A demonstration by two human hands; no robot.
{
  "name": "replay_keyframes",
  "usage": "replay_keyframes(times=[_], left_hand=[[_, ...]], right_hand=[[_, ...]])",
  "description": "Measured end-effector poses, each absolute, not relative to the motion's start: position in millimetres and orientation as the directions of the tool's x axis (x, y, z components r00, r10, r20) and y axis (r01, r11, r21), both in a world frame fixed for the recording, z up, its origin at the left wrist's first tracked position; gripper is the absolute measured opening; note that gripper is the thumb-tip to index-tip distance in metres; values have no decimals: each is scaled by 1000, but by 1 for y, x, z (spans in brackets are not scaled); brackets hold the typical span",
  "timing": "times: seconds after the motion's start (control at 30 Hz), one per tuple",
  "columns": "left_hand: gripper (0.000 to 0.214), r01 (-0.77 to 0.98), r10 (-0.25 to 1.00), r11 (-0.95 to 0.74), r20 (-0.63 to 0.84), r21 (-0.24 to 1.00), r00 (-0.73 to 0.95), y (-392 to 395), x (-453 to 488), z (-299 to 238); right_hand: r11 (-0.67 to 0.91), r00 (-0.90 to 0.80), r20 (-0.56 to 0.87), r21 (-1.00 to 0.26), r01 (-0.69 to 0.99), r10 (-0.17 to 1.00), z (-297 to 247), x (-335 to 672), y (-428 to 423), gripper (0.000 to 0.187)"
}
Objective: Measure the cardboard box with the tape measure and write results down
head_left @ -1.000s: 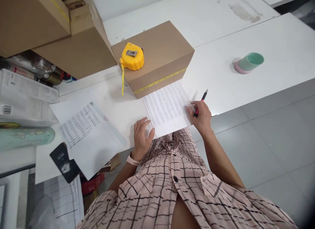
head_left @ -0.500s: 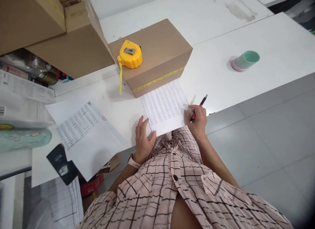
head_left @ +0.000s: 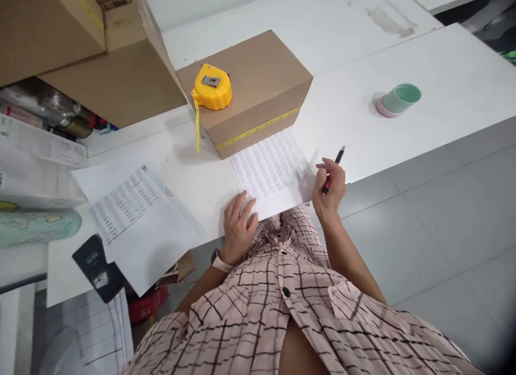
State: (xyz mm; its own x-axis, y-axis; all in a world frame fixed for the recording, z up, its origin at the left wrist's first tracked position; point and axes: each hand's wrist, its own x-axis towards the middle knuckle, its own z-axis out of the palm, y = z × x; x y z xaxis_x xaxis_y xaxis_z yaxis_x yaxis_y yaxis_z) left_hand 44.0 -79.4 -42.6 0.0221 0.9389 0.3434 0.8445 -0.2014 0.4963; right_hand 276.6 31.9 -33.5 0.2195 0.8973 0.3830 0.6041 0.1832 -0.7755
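Observation:
A printed sheet of paper (head_left: 274,173) covered in columns of text lies at the table's front edge, its far end against a cardboard box (head_left: 258,82). My left hand (head_left: 239,224) rests with fingers apart on the sheet's lower left corner. Beside the sheet's right edge, my right hand (head_left: 329,195) is closed around a red and black pen (head_left: 339,155), which slants up and to the right. A yellow tape measure (head_left: 212,88) sits on top of the box, its tape end hanging over the side.
Left of me lie more printed papers (head_left: 124,203) and a black phone (head_left: 99,270). Large cardboard boxes (head_left: 116,68) and a pale green bottle (head_left: 38,227) stand farther left. To the right is a green cup (head_left: 401,98) with a pink base on the white table (head_left: 355,127).
My right hand has moved slightly right, off the sheet's edge, with the pen still in it. My left hand has shifted a little, and its fingers now lie on the paper's corner.

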Motion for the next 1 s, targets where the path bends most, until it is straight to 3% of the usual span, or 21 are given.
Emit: replay_keyframes(times=[0.1,0.2,0.27,0.53,0.8,1.0], left_hand=[[32,873,920,-281,370,398,127,-90,40,-49],[30,879,934,-256,336,402,119,-95,40,-52],[27,883,938,-222,337,414,78,-95,43,-54],[28,905,851,-296,515,305,105,-94,47,-58],[25,900,765,-377,622,219,169,-94,42,-60],[26,904,770,-367,617,219,163,-94,44,-62]], right_hand=[[175,184,256,-914,366,949,-8,258,8,49],[56,-70,47,-990,126,996,3,233,-4,53],[-33,-200,-42,-998,46,979,-1,217,-2,45],[-45,-301,-67,-996,81,951,-29,196,6,31],[55,-317,-29,-966,254,948,-22,200,-14,16],[107,-298,7,-941,320,954,-27,195,-16,24]])
